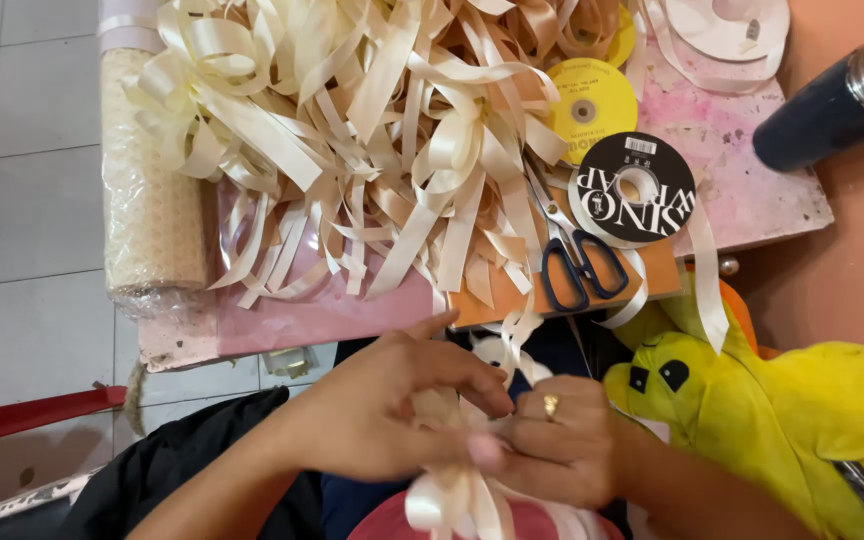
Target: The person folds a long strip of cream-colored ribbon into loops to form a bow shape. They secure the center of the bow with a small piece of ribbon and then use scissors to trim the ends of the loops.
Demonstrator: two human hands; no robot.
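Item: cream ribbon bow [452, 495], part-formed, held low over the lap between both hands, just below the counter's near edge.

Left hand [392, 410]: fingers curled over the top of the bow, grip pressed together on the gathered loops, thumb and forefinger meeting at the centre.

Right hand [562, 445]: ring on one finger, grip pinching the same bundle from the other side; the two hands touch.

Step in hand, by my reading: cinching or tying the middle of the bow. The next move would call for keeping the pinch firm so the loops do not slip while the centre is secured.

Nearby on the pink counter [282, 320]: a heap of cut ribbon lengths and finished bows [372, 130], blue-handled scissors [577, 265], black ribbon spool [637, 190], yellow spool [587, 105]. Yellow plush toy [782, 410] beside the right forearm.
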